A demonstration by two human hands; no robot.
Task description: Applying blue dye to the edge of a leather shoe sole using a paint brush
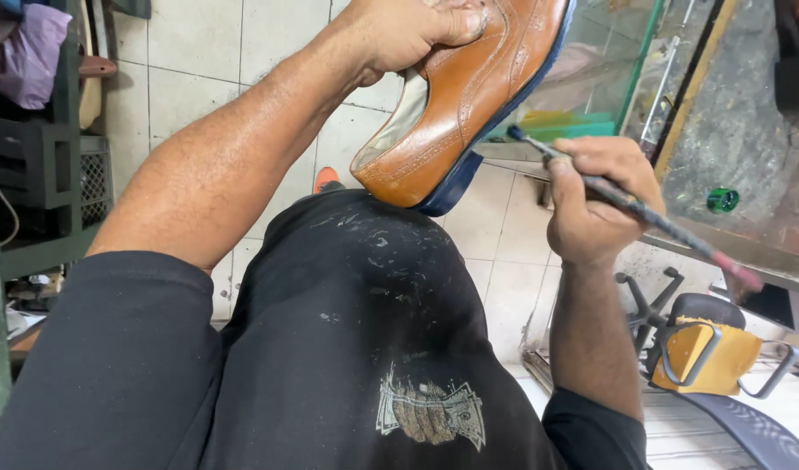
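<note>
Head view | left hand (399,35) grips tan shoe (456,104) | right hand (591,204) pinches brush (625,204)

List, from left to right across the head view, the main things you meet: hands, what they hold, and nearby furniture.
Dark crate shelf → left hand → tan leather shoe with blue sole → right hand → thin brush → yellow chair.

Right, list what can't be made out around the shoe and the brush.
- Brown shoe, head view: toe end cut off by the top edge.
- Left hand: fingers hidden behind the shoe, only the thumb shows.
- Brush in the right hand: tip blurred against the blue sole; contact unclear.
</note>
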